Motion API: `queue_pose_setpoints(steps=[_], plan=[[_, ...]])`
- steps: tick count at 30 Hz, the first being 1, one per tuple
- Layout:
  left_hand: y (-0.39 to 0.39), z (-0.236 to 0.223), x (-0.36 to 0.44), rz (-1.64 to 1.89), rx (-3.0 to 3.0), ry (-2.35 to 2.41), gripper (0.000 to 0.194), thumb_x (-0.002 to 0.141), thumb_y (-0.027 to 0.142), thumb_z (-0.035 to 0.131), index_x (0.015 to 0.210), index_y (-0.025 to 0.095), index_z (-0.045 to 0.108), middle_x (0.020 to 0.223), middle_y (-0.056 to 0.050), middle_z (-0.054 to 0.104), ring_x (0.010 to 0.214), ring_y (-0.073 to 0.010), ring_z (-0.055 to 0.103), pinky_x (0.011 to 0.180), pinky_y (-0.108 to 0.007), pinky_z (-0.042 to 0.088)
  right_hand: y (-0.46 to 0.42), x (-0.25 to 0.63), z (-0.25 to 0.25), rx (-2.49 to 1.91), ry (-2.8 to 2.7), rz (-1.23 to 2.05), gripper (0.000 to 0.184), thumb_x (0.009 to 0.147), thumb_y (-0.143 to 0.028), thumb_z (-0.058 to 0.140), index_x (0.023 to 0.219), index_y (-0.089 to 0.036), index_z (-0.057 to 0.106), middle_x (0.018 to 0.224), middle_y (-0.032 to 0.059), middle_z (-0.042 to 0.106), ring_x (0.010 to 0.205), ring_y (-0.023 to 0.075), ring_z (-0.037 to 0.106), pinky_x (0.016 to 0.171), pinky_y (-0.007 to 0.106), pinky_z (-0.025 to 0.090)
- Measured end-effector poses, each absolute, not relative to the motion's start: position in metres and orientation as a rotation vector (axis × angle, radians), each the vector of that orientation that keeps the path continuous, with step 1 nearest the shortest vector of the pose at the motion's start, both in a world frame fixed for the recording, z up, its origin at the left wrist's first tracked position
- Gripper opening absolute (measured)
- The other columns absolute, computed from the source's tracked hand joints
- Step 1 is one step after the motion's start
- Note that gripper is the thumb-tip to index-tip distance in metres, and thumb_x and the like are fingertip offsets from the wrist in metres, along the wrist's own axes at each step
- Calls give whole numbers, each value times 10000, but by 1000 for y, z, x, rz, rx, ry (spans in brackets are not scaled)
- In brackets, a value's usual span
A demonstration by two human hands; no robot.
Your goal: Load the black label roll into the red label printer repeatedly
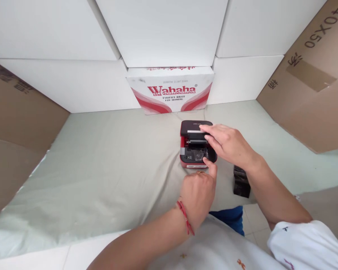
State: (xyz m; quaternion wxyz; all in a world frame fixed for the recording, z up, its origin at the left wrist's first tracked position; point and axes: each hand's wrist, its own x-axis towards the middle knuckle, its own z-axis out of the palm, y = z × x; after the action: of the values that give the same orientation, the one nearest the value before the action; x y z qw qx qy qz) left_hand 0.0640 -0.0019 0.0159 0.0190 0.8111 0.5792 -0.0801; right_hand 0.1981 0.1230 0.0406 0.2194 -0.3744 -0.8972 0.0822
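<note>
A small black-and-red label printer sits on the cloth with its black lid raised, showing a dark roller and red inner walls. My right hand comes in from the right, its fingertips closed on the lid's right side. My left hand, with a red string bracelet at the wrist, is at the printer's front. Its index finger bends over the front edge onto a shiny, clear film, and its other fingers are curled. The left thumb is hidden.
A stack of black, shiny-wrapped pieces lies under my right forearm. A white-and-red Wahaha carton stands behind the printer, against white boxes. Brown cardboard boxes flank the pale green cloth on the left and right.
</note>
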Motion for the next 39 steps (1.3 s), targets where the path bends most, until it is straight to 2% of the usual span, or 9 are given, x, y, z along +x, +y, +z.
queue_pose_setpoints(steps=[6,14,19,24,28,29,31,34,39], plan=[[1,13,61,-278,2577,1722,634,944,40,501,1575,-7,458,664,-67,703,523,-211,701,465,-254,406,97,206,41,-1235,-2711,240,342,1082,-173,454,1303,-174,715,1267,129,812,1115,250,783,900,345,596],[5,15,58,-227,2604,1657,629,912,23,507,1541,12,499,657,-63,718,524,-218,718,435,-265,376,95,194,55,-1385,-2860,106,298,1038,-203,549,1266,-172,737,1120,116,849,951,263,811,648,321,516],[7,14,43,-44,2578,1640,587,924,103,538,1507,38,544,637,-58,724,485,-219,686,423,-292,325,100,205,36,-1338,-2598,233,302,1082,-253,514,1259,-245,758,1077,63,865,949,230,819,791,326,601],[10,14,1,577,2286,1665,359,981,221,518,1315,223,651,672,12,725,553,-176,675,512,-280,398,84,215,14,-959,-2378,389,299,1097,-244,553,1332,-258,736,1295,62,818,1278,235,741,1097,422,599],[34,-2,-37,1023,1630,1783,273,1006,339,534,1238,228,624,728,42,677,607,-130,623,640,-262,481,62,217,-4,-819,-2356,355,292,1045,-230,679,1328,-232,747,1416,115,758,1401,272,663,1152,484,590],[43,-8,-45,1089,1493,1723,301,985,371,570,1240,216,607,797,21,695,675,-142,646,668,-269,504,58,217,-9,-813,-2339,329,329,1042,-198,672,1364,-227,734,1447,127,738,1423,276,645,1152,492,593],[61,-24,-54,1135,1342,1530,457,925,426,668,1320,212,579,1182,-82,731,1045,-199,708,871,-321,569,55,218,-19,-797,-2306,295,433,1049,-116,610,1455,-243,689,1475,126,718,1450,266,620,1155,494,597],[82,-49,-57,1144,1240,1258,711,870,460,751,1505,283,484,1681,-118,462,1552,-288,460,1199,-449,471,59,224,-29,-766,-2287,278,526,1050,-68,556,1512,-298,656,1461,93,730,1438,249,629,1151,482,605],[91,-79,-45,1185,1181,981,1057,844,616,797,1687,370,208,1839,-76,180,1719,-304,146,1397,-525,178,68,235,-29,-804,-2312,222,513,1033,-68,580,1464,-324,690,1409,68,763,1380,247,679,1178,513,574]])
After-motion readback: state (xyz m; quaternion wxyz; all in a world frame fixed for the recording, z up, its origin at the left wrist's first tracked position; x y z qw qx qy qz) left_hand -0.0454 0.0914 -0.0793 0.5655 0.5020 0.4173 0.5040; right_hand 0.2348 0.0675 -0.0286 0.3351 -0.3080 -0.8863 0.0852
